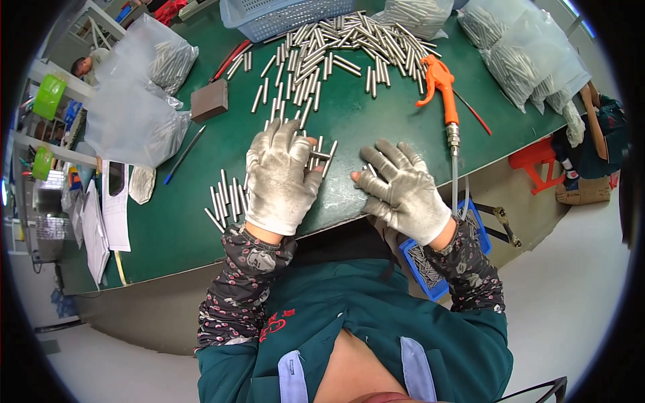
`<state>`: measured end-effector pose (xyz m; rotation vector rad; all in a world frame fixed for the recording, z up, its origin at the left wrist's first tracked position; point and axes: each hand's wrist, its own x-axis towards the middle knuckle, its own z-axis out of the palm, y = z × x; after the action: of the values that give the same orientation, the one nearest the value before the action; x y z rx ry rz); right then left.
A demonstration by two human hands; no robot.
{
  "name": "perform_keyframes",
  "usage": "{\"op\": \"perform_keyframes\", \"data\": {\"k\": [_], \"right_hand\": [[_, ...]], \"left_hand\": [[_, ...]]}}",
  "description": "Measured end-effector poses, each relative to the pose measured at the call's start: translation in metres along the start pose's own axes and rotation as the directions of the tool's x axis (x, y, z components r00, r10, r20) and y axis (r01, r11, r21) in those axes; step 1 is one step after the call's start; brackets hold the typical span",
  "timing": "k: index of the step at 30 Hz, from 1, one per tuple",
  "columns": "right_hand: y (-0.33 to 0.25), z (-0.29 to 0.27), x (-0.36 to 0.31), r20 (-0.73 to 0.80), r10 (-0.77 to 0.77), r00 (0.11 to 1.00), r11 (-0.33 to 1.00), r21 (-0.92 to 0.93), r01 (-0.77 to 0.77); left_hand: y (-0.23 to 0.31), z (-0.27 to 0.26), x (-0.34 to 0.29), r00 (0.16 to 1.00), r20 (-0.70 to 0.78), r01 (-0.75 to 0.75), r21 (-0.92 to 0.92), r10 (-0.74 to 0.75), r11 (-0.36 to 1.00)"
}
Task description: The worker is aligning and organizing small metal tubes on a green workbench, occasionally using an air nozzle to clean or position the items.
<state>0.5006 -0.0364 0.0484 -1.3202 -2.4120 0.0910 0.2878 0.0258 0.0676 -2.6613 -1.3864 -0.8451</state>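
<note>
My left hand (pixel 279 174), in a pale, soiled glove with some bare fingertips, lies palm down over loose metal pins, fingers stretched forward. A short metal pin (pixel 320 155) lies crosswise beside its thumb and forefinger; whether it is gripped is unclear. My right hand (pixel 406 191), gloved likewise, spreads its fingers low over the table. Metal shows by its fingertips, and its palm side is hidden. Beside my left wrist lies a cluster of metal pins (pixel 226 196). A large heap of the same pins (pixel 336 43) spreads ahead on the green table (pixel 403 124).
An orange air gun (pixel 440 84) with a hose stands at the right. A brown block (pixel 209 101), a blue pen (pixel 185 156) and bags of pins (pixel 527 57) lie around. A blue basket (pixel 289 20) sits behind the heap. Below the edge is a blue bin (pixel 438 291).
</note>
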Motion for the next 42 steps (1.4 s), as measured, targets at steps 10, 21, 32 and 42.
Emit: {"op": "perform_keyframes", "data": {"k": [10, 21, 32, 42], "right_hand": [[0.002, 0.010, 0.006, -0.162, 0.201, 0.966, 0.979, -0.013, -0.206], [0.002, 0.010, 0.006, -0.188, 0.211, 0.959, 0.977, 0.017, -0.212], [0.002, 0.011, 0.007, -0.219, 0.228, 0.949, 0.973, 0.028, -0.228], [0.010, 0.004, 0.000, -0.144, 0.195, 0.970, 0.975, 0.137, -0.176]], "left_hand": [[0.014, 0.012, 0.011, 0.988, 0.148, 0.030, 0.132, -0.049, 0.991], [0.018, 0.022, 0.009, 0.985, 0.130, -0.103, -0.073, 0.112, 0.992], [0.039, 0.024, 0.010, 0.982, 0.188, 0.001, -0.081, 0.015, 0.997], [0.022, 0.019, 0.025, 0.774, 0.189, -0.605, -0.063, 0.605, 0.794]]}}
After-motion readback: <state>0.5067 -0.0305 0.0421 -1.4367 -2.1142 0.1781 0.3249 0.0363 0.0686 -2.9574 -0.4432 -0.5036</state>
